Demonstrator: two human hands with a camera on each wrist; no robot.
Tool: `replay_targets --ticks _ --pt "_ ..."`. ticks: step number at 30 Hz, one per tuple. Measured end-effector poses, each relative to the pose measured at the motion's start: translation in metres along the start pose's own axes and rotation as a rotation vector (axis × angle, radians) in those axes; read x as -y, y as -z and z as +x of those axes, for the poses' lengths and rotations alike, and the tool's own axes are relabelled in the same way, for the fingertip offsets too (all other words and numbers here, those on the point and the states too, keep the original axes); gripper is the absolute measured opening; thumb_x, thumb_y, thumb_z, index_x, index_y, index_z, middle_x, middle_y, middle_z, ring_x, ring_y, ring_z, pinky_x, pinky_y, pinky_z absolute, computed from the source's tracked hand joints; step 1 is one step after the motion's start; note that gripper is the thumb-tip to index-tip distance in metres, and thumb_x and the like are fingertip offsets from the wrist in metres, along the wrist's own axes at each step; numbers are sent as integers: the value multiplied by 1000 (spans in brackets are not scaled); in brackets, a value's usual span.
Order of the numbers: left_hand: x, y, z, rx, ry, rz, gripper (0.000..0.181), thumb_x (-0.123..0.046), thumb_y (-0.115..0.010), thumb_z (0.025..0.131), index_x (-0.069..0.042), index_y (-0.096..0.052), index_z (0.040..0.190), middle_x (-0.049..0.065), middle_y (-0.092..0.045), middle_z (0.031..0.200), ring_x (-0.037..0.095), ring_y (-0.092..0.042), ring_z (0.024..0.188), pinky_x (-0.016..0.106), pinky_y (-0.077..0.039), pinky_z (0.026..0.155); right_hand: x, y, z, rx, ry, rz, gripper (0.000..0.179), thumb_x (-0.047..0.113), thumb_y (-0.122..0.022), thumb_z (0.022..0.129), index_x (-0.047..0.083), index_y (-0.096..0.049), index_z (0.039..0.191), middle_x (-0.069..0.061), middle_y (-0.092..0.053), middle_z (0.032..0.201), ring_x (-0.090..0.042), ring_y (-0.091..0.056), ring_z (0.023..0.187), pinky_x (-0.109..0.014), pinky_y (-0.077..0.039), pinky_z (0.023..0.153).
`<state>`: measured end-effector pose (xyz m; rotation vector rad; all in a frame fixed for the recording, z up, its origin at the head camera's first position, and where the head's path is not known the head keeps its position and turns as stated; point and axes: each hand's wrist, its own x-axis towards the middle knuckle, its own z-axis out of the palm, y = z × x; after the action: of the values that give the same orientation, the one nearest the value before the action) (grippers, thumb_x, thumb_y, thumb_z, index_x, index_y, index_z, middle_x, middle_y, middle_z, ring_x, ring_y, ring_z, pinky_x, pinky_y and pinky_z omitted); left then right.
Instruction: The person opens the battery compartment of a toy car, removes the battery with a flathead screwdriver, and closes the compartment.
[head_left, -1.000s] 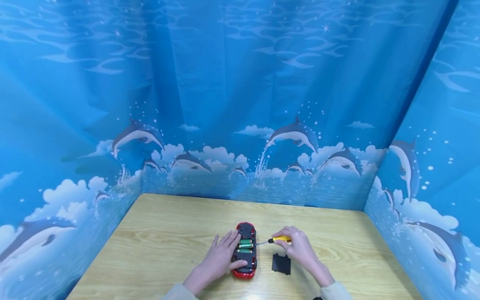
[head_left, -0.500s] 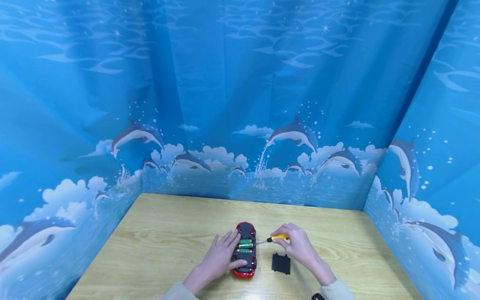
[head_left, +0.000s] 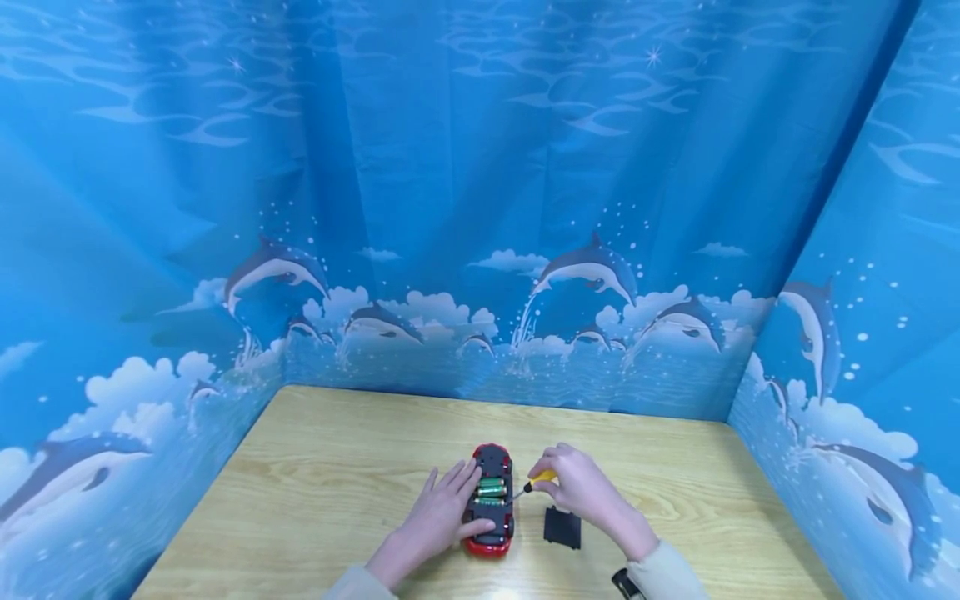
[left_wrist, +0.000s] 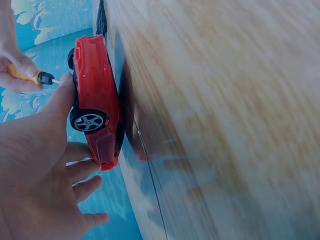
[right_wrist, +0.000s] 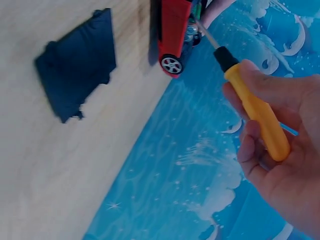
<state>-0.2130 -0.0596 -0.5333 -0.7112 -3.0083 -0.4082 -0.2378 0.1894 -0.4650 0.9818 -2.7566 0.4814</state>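
Note:
A red toy car (head_left: 489, 546) lies upside down on the table, its black underside facing up. Green batteries (head_left: 492, 492) sit in its uncovered battery compartment. My left hand (head_left: 441, 510) rests on the car's left side, fingers spread and fairly straight, thumb across the underside. In my right hand (head_left: 581, 482) I grip a screwdriver by its yellow handle (right_wrist: 260, 115). Its thin metal shaft (right_wrist: 209, 34) reaches the right end of the battery nearest me; exact tip contact is hard to see. The black battery cover (head_left: 562, 527) lies right of the car, below my right hand.
The wooden table (head_left: 337, 450) extends around the car on all sides. Behind it and at both sides hangs a blue curtain (head_left: 420, 208) printed with dolphins. A dark band (head_left: 624, 581) is on my right wrist.
My right hand has moved left and slightly toward me, carrying the screwdriver tip from the compartment's right edge to the nearest battery's end. My left hand, the car and the cover have stayed put.

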Motion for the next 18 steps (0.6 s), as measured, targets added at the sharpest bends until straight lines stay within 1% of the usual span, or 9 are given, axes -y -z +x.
replay_targets --ticks 4,7,10,13,18 --pt "0 1 -1 -12 -15 3 91 -71 -56 89 -6 -44 152 14 -39 160 34 -38 146 62 -29 118 7 3 7 39 -7 -28 10 10 -83 83 11 -80 92 2 -73 89 -15 -65 86 -31 -59 74" --pt "0 1 -1 -21 -28 -1 91 -70 -56 89 -5 -45 152 15 -40 159 35 -39 146 63 -30 117 11 5 9 55 -1 -41 10 10 -82 83 11 -80 93 1 -73 90 -16 -64 86 -31 -59 74" --pt "0 1 -2 -26 -33 -10 90 -69 -57 89 -4 -46 151 16 -40 159 35 -39 145 63 -30 117 13 6 11 60 12 -50 10 10 -83 82 10 -80 92 1 -73 90 -14 -62 84 -28 -58 71" --pt "0 1 -1 -20 -25 -13 90 -69 -57 89 -5 -45 152 15 -40 159 35 -39 146 63 -30 117 14 6 12 60 25 -50 11 9 -83 81 10 -80 91 2 -72 88 -13 -61 82 -26 -57 70" --pt "2 -1 -1 -21 -17 -12 90 -68 -59 89 -6 -44 152 15 -39 160 34 -38 146 63 -30 117 16 5 12 45 49 -72 11 8 -84 80 9 -80 90 1 -72 86 -12 -59 79 -24 -56 68"
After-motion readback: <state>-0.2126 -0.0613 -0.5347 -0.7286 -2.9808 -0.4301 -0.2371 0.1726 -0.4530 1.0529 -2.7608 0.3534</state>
